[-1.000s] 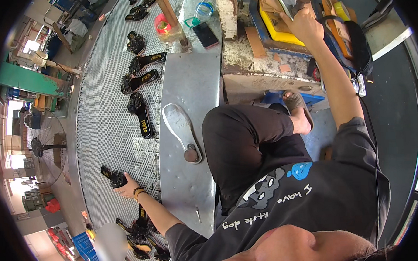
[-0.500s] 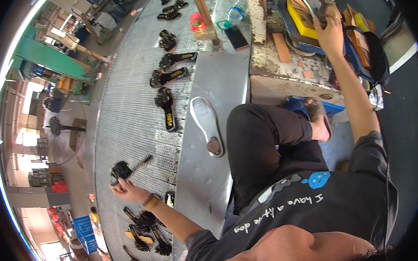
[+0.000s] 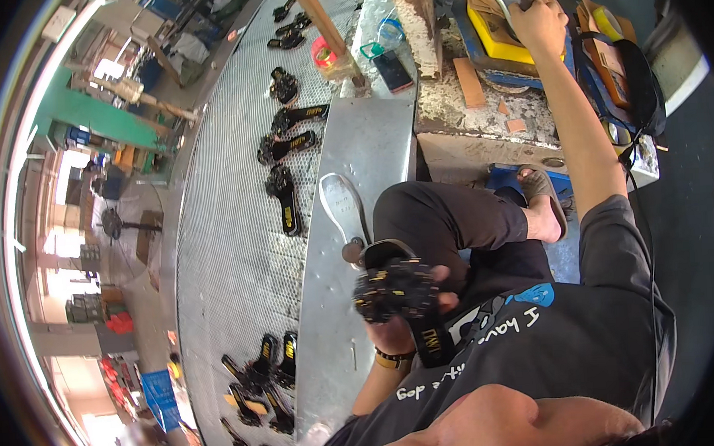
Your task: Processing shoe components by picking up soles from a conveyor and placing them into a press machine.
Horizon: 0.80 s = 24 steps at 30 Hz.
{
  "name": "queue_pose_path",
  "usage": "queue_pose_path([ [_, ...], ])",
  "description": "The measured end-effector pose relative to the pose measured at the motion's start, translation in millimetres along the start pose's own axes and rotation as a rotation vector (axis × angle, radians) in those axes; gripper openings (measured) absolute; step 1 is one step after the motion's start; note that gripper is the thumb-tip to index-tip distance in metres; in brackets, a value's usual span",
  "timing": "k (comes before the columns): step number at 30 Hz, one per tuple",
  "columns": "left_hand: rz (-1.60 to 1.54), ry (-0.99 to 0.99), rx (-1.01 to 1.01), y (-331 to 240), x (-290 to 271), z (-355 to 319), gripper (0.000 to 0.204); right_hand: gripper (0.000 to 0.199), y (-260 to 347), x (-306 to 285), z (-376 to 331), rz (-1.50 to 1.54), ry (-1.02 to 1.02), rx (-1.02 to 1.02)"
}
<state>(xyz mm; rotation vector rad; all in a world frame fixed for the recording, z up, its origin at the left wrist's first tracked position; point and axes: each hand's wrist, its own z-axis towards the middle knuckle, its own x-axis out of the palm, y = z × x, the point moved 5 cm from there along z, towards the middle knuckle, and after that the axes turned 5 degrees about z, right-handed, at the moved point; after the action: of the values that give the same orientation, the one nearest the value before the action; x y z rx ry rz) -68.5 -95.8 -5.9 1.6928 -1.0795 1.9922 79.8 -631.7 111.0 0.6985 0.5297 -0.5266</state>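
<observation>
My left hand point(image 3: 390, 333) is closed around a black slipper point(image 3: 400, 291) in front of my lap. The slipper's upper is bushy, with small gold flecks, and its dark footbed carries gold lettering. The upper hides most of the palm; fingertips show at its right side. Far off at the upper right, my right hand point(image 3: 538, 30) is curled over a yellow tray point(image 3: 488, 38) on the workbench. Its fingers close beside a pale-rimmed object point(image 3: 505, 5); what they hold is hidden. A metal sole-shaped plate point(image 3: 342, 200) with a round brown knob lies just beyond the slipper.
To the left runs a mesh conveyor point(image 3: 228, 189) bearing several black slippers point(image 3: 286, 200). A metal ledge point(image 3: 369, 135) lies along it. On the worn bench point(image 3: 440, 116) are scraps. A phone point(image 3: 392, 70), a wooden post point(image 3: 320, 21) and an orange tray point(image 3: 609, 68) stand around.
My left hand has brought the slipper from the conveyor rightward to my lap, over the metal ledge. My right hand stays at the yellow tray, its fingers now more curled. The view has shifted slightly.
</observation>
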Motion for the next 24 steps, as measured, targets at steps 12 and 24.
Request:
queue_pose_path([
  [12,0.274,-0.177,-0.074,-4.7,4.7,6.7,0.078,0.031,1.9,-27.3,-89.5,1.296,-0.005,0.286],
  [24,0.136,-0.807,0.635,-125.7,-101.6,-65.0,0.054,0.008,176.5,-62.9,-332.9,1.324,1.478,-0.075],
])
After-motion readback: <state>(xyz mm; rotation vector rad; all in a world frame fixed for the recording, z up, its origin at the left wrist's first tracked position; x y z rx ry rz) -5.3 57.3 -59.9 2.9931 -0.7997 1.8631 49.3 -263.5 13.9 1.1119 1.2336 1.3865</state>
